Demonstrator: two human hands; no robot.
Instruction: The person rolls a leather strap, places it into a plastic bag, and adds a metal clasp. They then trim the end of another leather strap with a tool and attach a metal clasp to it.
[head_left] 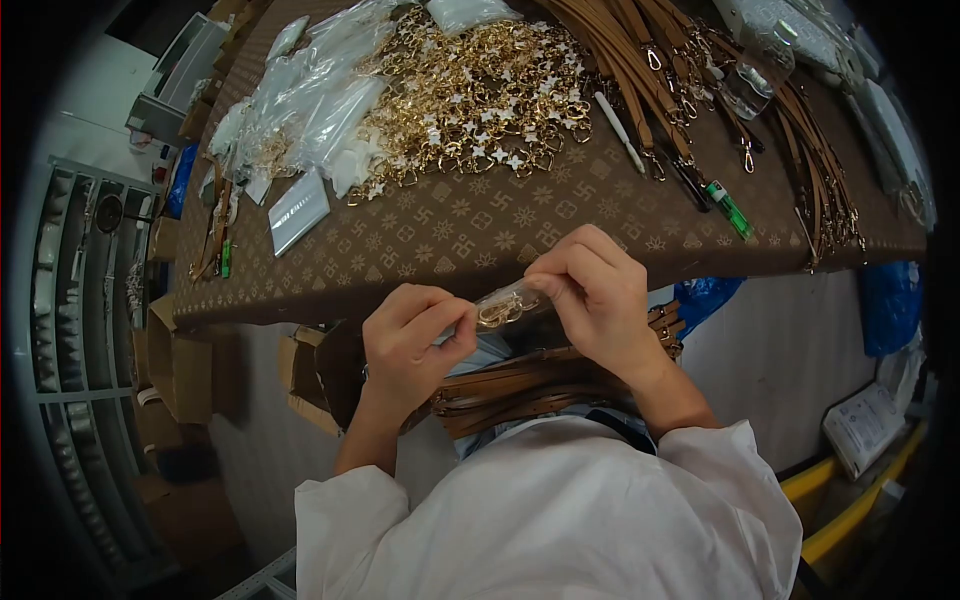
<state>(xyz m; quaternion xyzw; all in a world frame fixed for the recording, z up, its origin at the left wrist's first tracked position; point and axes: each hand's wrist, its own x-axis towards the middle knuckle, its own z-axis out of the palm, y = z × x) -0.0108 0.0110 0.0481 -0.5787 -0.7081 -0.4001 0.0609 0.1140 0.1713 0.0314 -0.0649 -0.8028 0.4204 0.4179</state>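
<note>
Between my hands, near the table's front edge, is a small clear plastic bag (pixel 503 307) with gold metal pieces inside. My left hand (pixel 420 335) pinches its left end between thumb and fingers. The right end is pinched by my right hand (pixel 592 290). Brown leather straps (pixel 530 385) lie across my lap below the bag. Beyond the hands, a large pile of gold clasps with white star-shaped charms (pixel 480 95) covers part of the patterned brown table (pixel 450 235).
Clear plastic bags (pixel 320 95) lie left of the pile. A white pen (pixel 619 131), a green lighter (pixel 728 209) and more brown straps (pixel 625 70) are on the right. Cardboard boxes (pixel 180 365) and a shelf (pixel 85 390) stand at the left.
</note>
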